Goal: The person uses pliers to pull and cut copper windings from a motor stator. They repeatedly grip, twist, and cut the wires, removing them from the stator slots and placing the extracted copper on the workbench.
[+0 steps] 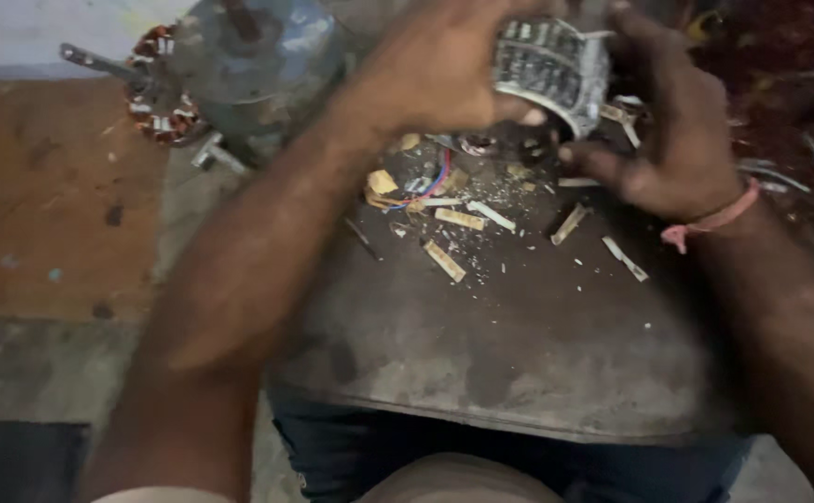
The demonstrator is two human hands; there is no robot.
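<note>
At the top of the frame, the left hand (444, 70) and right hand (672, 130) both squeeze a round metal motor core (551, 70).

Dark worn metal slab (519, 363) — scattered paper strips (460, 218), wire scraps (425, 186), grey motor housing (258, 65) at its edge

A slotted metal core (551, 70) is held above the far edge of the work slab (519, 363), between the left hand (444, 70) and the right hand (672, 140). Paper strips (463, 219) are scattered on the slab below it. A motor housing (253, 65) is positioned at far left, with a wound stator (160, 88) beside it.
</note>
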